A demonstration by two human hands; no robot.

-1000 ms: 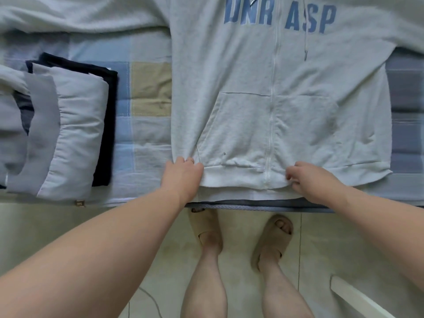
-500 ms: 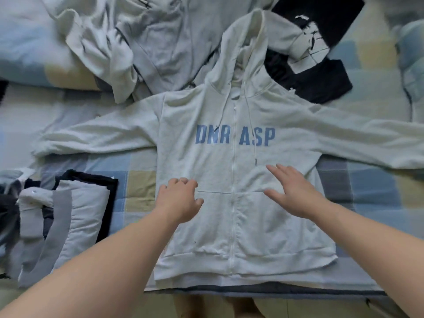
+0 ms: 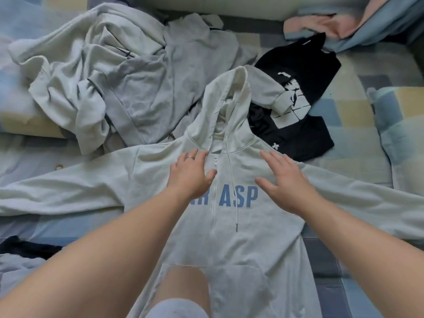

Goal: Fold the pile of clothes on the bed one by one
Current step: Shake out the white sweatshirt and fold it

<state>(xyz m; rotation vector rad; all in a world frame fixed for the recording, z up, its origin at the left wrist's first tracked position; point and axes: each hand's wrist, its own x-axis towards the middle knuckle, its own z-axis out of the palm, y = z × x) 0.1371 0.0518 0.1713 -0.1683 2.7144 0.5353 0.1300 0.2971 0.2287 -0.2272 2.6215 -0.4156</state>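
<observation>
A light grey zip hoodie with blue letters lies face up on the bed, sleeves spread to both sides and hood pointing away. My left hand lies flat on its chest just left of the zipper, fingers straight, a ring on one finger. My right hand presses flat on the chest to the right of the drawstring, fingers spread. Neither hand grips cloth. A crumpled heap of grey garments lies beyond the left sleeve, and a black printed T-shirt lies beside the hood.
Folded clothes, dark and grey, sit at the lower left on the checked bedsheet. Pink and blue bedding is bunched at the far right. My knee rests on the hoodie's lower part.
Both hands have let go of the hem and slid up the hoodie's front to the chest near the collar. The view has tipped up toward the heap.
</observation>
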